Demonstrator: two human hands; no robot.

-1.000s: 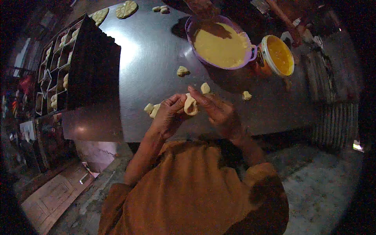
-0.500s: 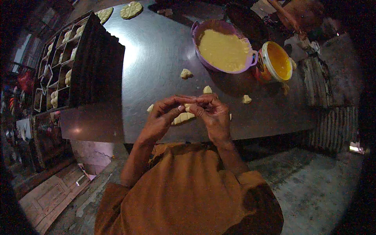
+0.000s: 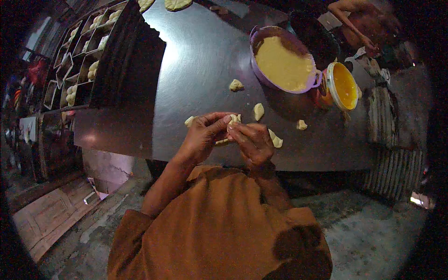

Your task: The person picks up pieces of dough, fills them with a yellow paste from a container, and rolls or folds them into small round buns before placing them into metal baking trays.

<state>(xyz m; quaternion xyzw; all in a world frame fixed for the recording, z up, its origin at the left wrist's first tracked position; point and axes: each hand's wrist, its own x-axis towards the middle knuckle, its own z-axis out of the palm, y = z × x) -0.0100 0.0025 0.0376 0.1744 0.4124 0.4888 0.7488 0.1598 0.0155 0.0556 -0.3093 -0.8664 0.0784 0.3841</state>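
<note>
Over the table (image 3: 200,65), the half-closed left hand (image 3: 204,135) and right hand (image 3: 255,143) together pinch a dough piece (image 3: 235,119).

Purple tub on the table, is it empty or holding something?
Holding something: pale yellow contents cover much of the purple tub's inside. Cannot tell how deep.

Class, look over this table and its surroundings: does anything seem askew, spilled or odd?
In the dark rack at left, one pale-edged frame sits slanted, while the compartments around it form a regular grid. I see no clear spill.
</note>
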